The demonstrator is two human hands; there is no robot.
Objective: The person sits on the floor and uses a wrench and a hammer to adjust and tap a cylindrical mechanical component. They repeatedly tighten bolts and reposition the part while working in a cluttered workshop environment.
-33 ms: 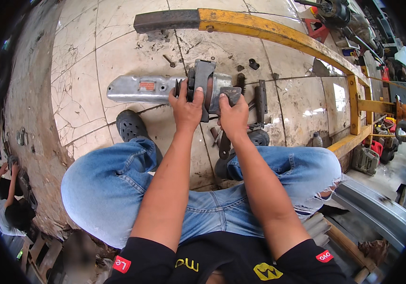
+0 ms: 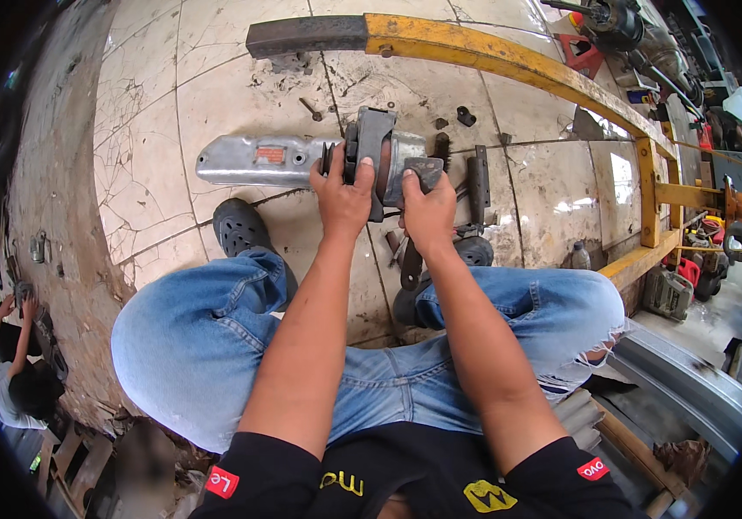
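Observation:
In front of my feet, my left hand [image 2: 343, 201] is wrapped round a dark grey, roughly cylindrical machine part [image 2: 374, 138] with a ribbed, pulley-like end. Its right side is a lighter metal housing, and a reddish-brown band shows between the two. My right hand [image 2: 430, 213] is closed, thumb on top, on a small dark rectangular piece [image 2: 424, 171] at the housing's right edge. Its fingers are mostly hidden underneath. A long silver metal cover [image 2: 241, 164] with an orange label extends left from behind the machine part. Below my right hand a dark, handle-like piece [image 2: 411, 268] points down.
A yellow steel frame [image 2: 509, 65] with a dark end arches over the far side and down the right. A bolt [image 2: 310, 109], a wire brush [image 2: 442, 147] and a dark metal bar [image 2: 478, 182] lie on the tiles [image 2: 141, 173]. Another person [image 2: 20, 363] is at far left.

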